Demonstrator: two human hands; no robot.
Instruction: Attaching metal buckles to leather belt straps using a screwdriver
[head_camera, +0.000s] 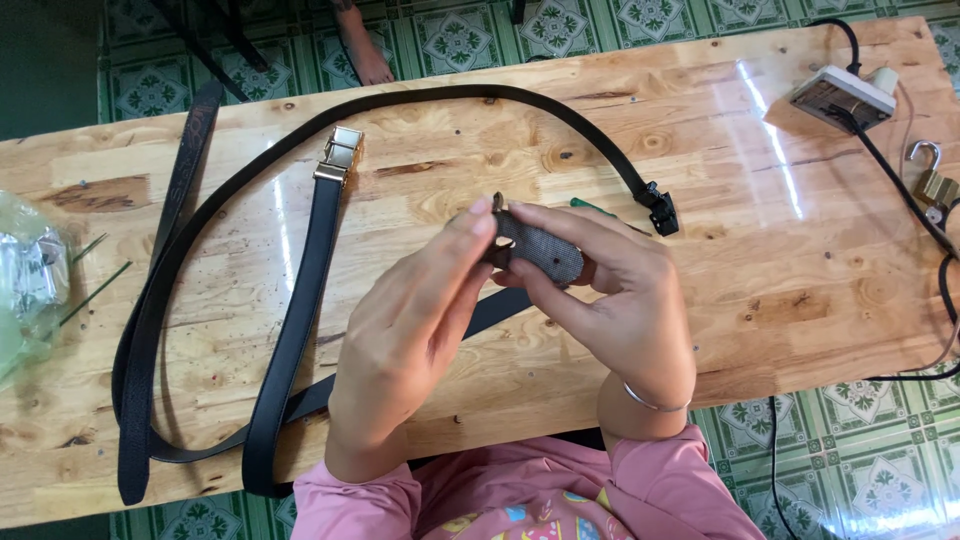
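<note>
Both hands (520, 300) pinch a grey buckle (538, 247) above belts (290, 330)

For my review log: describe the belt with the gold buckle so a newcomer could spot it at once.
Start at the wooden table, then look left of the hands. The belt with the gold buckle runs straight toward the near edge; the other black belt loops around it and ends in a black clip.
</note>
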